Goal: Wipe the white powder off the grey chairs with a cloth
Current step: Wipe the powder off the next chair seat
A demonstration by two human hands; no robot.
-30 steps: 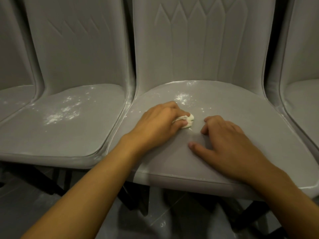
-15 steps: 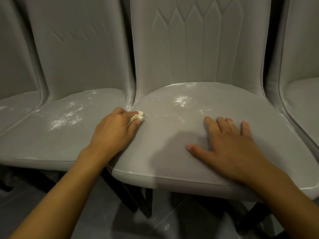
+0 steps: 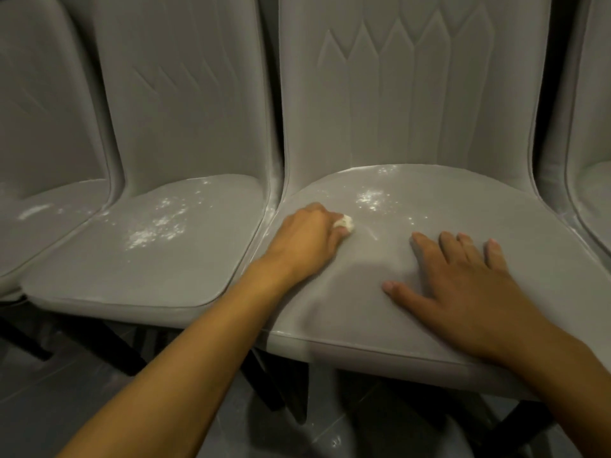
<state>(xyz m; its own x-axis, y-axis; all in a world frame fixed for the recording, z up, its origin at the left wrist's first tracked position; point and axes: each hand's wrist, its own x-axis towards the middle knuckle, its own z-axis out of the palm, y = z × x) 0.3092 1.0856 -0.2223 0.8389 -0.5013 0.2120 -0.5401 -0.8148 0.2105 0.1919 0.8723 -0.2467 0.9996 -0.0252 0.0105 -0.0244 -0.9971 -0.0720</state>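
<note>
My left hand grips a small balled white cloth and presses it on the left part of the middle grey chair seat. Only a bit of the cloth shows past the fingers. A patch of white powder lies just behind and to the right of the cloth, with a thin streak beside it. My right hand lies flat on the same seat, fingers spread, holding nothing. The grey chair to the left carries a wider patch of powder.
Further grey chairs stand at the far left, with a powder smear, and at the far right. Tall backrests rise behind all seats. Black chair legs and a grey tiled floor lie below the seat fronts.
My left hand swept the cloth from mid-seat left to the seat's edge, then back a little to the right. My right hand flattened and spread its fingers on the seat.
</note>
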